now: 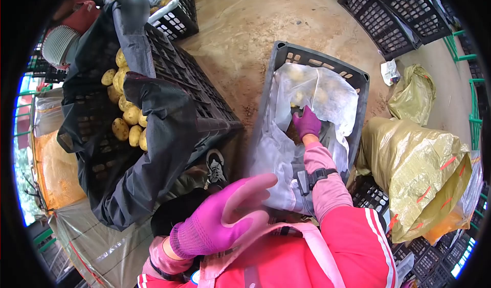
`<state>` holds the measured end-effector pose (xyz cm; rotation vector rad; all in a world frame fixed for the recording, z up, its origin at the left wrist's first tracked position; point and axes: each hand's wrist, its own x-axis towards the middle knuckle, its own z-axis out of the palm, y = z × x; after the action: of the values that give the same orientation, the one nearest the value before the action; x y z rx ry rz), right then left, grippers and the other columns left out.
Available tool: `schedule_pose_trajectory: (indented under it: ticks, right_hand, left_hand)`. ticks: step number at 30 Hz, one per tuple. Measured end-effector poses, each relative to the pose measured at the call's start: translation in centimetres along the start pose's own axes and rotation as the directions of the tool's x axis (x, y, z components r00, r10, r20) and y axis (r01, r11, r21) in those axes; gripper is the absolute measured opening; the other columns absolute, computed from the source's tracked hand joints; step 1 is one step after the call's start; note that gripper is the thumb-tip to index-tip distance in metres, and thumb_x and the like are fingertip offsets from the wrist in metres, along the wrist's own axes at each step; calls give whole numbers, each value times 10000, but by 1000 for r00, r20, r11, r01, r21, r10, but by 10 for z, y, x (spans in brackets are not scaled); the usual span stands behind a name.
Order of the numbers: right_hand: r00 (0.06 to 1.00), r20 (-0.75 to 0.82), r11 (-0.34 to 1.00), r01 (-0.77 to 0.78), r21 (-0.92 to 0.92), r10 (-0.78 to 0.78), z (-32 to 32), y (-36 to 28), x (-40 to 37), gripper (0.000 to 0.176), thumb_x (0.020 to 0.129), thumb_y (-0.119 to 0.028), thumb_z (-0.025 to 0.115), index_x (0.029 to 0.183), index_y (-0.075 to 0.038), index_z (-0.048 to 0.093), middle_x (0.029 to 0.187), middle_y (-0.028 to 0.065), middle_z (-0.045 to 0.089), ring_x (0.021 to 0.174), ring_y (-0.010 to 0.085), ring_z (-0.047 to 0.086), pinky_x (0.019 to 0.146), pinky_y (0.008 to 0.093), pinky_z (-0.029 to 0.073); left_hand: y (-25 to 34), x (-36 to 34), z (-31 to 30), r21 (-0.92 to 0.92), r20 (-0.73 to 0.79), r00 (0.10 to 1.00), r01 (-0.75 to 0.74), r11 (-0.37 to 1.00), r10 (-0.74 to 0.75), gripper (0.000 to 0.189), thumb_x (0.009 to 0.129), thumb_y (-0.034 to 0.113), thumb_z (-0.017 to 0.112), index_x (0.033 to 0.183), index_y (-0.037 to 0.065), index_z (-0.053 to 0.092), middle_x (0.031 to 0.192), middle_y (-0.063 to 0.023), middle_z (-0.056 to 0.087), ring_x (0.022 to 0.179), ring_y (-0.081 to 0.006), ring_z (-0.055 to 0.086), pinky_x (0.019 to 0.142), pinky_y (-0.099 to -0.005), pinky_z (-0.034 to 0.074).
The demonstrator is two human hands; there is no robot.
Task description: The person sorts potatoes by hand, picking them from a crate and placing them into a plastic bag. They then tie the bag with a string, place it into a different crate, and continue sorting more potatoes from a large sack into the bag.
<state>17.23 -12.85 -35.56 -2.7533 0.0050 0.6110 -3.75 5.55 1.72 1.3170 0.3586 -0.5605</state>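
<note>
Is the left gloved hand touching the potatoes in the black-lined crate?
Apart. The head view shows the left hand with its fingers open and nothing against them, while the potatoes lie well away, the folded black liner showing between.

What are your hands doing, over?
Left pink-gloved hand open, raised. Right purple-gloved hand inside black plastic crate. Thin white liner drapes over round yellow potatoes.

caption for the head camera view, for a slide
Gloved right hand reaches into a lined crate; gloved left hand hovers, potatoes in a cloth-draped crate alongside.
</note>
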Motion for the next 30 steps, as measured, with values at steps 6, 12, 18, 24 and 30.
schedule_pose_trajectory:
  ticks: [6,12,18,24,30]
  right_hand:
    - [990,139,993,-3,-118,20,-8,-18,38,543,830,-416,633,1243,-70,560,1098,202,684,1013,369,664,857,467,529]
    - [994,107,989,37,-146,-22,-22,-18,27,542,803,-394,682,1242,-85,606,1105,220,683,1019,384,666,860,476,530]
    - [990,143,980,34,-195,-6,1,-31,53,413,816,-394,660,1063,-68,714,1100,216,689,1037,373,668,869,457,540]
    - [988,153,995,-16,-95,30,-12,-19,41,598,737,-511,680,1086,-25,696,1131,238,672,1060,385,654,914,453,522]
    - [981,188,995,33,90,-50,-8,-3,32,782,662,-575,767,1136,37,650,1109,267,670,1053,383,658,896,434,528]
  left_hand:
    - [3,0,1,19,3,1000,-4,1000,4,698,885,337,623,1415,-69,417,1337,-113,533,1255,-185,492,1077,-330,347]
    - [4,-2,3,-1,23,1000,-10,1000,10,721,870,325,630,1434,-60,399,1351,-126,531,1267,-202,490,1084,-330,342]
    - [4,1,9,85,77,996,-54,995,48,690,875,277,616,1445,-42,394,1389,-126,505,1262,-198,487,1084,-326,340]
    - [2,1,8,-5,77,997,-15,1000,15,654,888,214,613,1453,-30,389,1384,-112,508,1251,-187,494,1075,-318,353]
    - [-4,7,6,13,37,999,-22,1000,21,561,957,183,572,1454,-2,390,1312,-90,555,1204,-161,523,1047,-317,387]
